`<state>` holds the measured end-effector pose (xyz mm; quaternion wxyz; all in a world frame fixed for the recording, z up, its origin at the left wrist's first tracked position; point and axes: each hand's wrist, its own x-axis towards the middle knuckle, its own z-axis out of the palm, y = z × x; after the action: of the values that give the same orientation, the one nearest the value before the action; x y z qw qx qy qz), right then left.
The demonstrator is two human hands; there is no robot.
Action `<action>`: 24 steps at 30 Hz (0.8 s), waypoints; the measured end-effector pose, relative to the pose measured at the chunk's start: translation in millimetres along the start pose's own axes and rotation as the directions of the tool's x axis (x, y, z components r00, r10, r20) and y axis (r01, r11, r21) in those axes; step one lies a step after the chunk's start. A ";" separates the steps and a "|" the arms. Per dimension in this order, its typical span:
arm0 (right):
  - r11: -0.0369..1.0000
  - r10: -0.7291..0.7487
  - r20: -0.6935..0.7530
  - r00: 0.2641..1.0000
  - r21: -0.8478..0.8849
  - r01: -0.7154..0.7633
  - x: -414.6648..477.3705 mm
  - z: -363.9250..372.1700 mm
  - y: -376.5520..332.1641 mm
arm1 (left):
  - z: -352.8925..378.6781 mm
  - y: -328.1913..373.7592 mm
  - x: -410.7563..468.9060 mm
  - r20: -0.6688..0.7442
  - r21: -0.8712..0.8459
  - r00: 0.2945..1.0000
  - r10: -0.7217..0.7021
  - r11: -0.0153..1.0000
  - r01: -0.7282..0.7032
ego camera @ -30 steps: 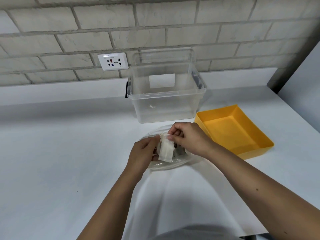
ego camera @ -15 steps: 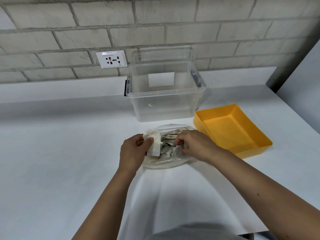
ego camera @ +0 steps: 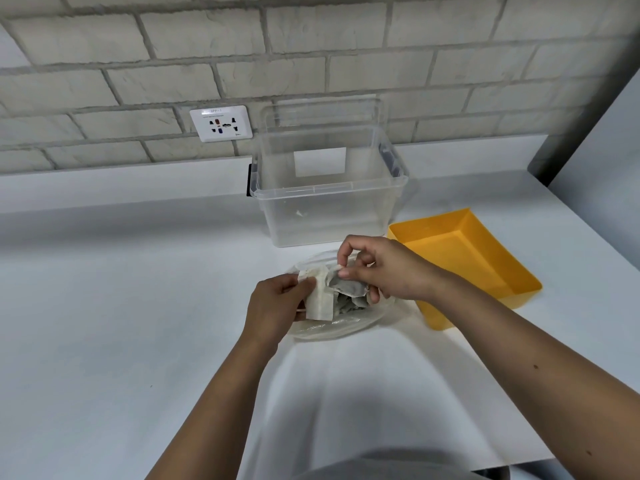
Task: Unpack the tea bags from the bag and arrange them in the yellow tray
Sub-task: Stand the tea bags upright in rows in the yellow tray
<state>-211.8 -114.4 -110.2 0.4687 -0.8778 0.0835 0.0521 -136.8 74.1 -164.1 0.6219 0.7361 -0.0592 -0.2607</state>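
Note:
A clear plastic bag (ego camera: 341, 325) lies on the white table, with several tea bags showing inside it. My left hand (ego camera: 273, 306) pinches a pale tea bag (ego camera: 320, 299) at the bag's left side. My right hand (ego camera: 384, 268) holds a darker, grey tea bag (ego camera: 348, 287) by its top edge, lifted just above the bag's mouth. The two tea bags touch each other. The yellow tray (ego camera: 460, 258) stands to the right of my hands, with nothing in it.
A clear plastic storage box (ego camera: 327, 192) stands behind the bag, against the wall ledge. A wall socket (ego camera: 221, 123) sits on the brick wall to its left. The table's right edge runs just past the tray.
My right hand dipped into the bag and has come up holding a grey tea bag. My left hand has kept its hold on the pale tea bag.

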 end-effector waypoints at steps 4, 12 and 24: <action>0.998 0.019 0.091 0.996 0.063 -0.025 2.0 4.5 -4.6 | -1.6 1.0 -0.4 0.041 -0.027 0.999 -0.035 0.999 0.036; 0.996 0.019 0.294 0.956 -0.090 0.008 7.8 0.1 -25.7 | -14.6 8.4 -3.7 0.175 0.017 0.982 -0.075 0.997 0.073; 0.957 -0.082 0.081 0.993 -0.271 0.101 26.5 16.0 -39.9 | -17.1 8.2 -8.8 0.350 0.052 0.931 -0.107 0.994 0.094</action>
<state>-178.2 -81.9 -91.2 0.3471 -0.9349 0.0184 0.0717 -134.6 91.1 -152.0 0.5745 0.6900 -0.1362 -0.4187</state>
